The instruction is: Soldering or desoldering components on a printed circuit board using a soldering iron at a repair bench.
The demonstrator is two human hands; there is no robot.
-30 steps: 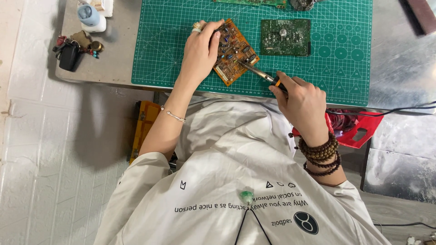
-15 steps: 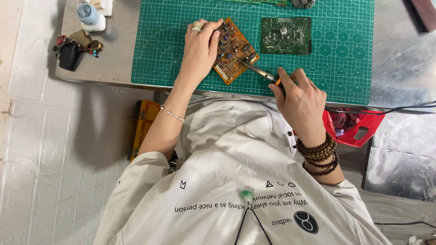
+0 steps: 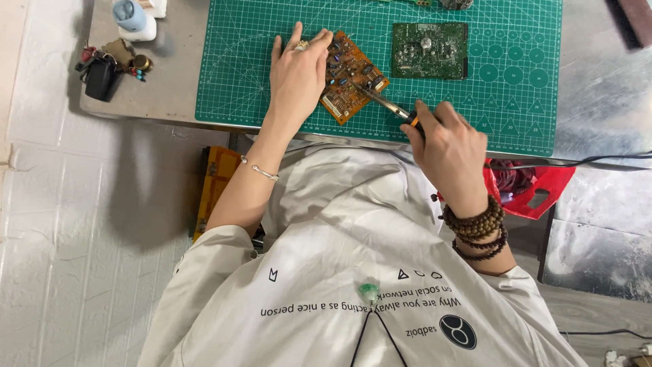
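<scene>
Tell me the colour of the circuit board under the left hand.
Orange-brown circuit board, clearest in the head view.

Seen from 1 head-worn camera looking almost straight down, at arm's length: the green cutting mat fills the upper centre of the frame, the wearer's white shirt the lower half, tiled floor at left. No second view shares the scene.

Tilted brown circuit board, soldering iron

Left hand flat, right hand clenched.
</scene>
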